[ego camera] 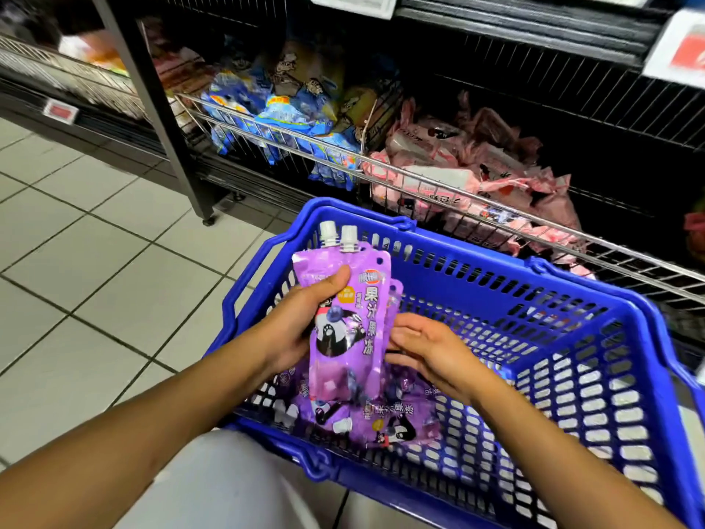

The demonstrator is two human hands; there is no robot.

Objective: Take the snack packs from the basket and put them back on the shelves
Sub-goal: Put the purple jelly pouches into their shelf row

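My left hand (301,322) grips a small stack of purple spouted snack packs (343,318), held upright over the blue plastic basket (534,337), thumb across the front pack. To the right of the stack, my right hand (423,345) touches its edge with fingers loosely bent, and I cannot see what they hold. More purple packs (385,414) lie flat on the basket floor at its near left. Beyond the basket runs the low wire shelf (419,173).
The wire shelf holds blue packs (274,116) on the left and pink packs (469,177) on the right, parted by a wire divider. A black shelf post (152,105) stands at the left on the tiled floor (95,242). Price tags hang above.
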